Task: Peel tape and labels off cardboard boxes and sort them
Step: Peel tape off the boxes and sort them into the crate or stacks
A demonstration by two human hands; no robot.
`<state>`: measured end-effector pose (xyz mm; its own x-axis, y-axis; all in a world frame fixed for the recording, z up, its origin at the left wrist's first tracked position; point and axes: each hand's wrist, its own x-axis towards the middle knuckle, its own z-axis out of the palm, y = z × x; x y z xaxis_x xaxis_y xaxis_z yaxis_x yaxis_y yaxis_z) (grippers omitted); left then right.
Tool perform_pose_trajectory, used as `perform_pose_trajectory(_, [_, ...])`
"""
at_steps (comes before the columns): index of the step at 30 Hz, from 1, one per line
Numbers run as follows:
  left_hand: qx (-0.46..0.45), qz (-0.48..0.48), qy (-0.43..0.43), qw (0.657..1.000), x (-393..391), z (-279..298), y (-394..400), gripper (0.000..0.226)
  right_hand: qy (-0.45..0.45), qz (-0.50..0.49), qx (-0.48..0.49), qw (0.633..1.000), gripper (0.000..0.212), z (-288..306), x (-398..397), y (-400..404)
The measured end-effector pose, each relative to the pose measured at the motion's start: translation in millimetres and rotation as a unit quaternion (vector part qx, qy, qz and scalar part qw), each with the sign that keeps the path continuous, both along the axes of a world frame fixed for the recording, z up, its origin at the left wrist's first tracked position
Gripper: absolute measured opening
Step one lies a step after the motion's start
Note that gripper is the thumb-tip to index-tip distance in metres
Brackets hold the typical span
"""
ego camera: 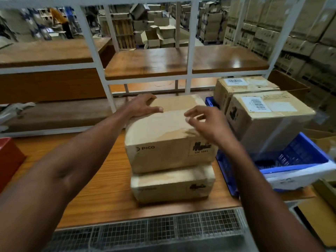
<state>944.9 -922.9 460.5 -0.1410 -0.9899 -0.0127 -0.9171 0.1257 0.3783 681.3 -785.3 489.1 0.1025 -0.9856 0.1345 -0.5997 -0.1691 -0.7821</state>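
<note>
I am resting my left hand flat on the far left corner of the top box, which is sitting on a second box mid-tabletop. My right hand is hovering over its taped top, fingers loosely curled, grasping nothing. A blue crate and two labelled boxes are crowding the right edge.

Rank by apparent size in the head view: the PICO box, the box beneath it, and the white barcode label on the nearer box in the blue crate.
1. PICO box, largest.
2. Box beneath it; it looks smaller, but the upper box partly hides it, so this is unsure.
3. Barcode label, clearly smallest.
</note>
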Motion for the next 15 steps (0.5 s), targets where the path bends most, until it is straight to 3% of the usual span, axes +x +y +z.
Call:
perform_pose_trajectory(4, [-0.067, -0.034, -0.058, 0.995, -5, 8, 6, 0.084, 0.192, 0.065, 0.101, 0.974, 0.051, 5, -28, -59])
perform_pose_trajectory(10, [-0.057, 0.002, -0.042, 0.997, 3, 9, 50, 0.093, 0.276, 0.076, 0.131, 0.949, 0.047, 1, -21, -86])
perform_pose_trajectory(13, [-0.025, 0.013, -0.041, 0.999, 11, -5, 66, 0.081, 0.318, 0.113, 0.132, 0.932, 0.044, 6, -23, -97])
perform_pose_trajectory(15, [0.007, 0.003, -0.060, 0.998, 12, -11, 71, 0.068, 0.334, 0.133, 0.128, 0.924, 0.029, 11, -25, -104])
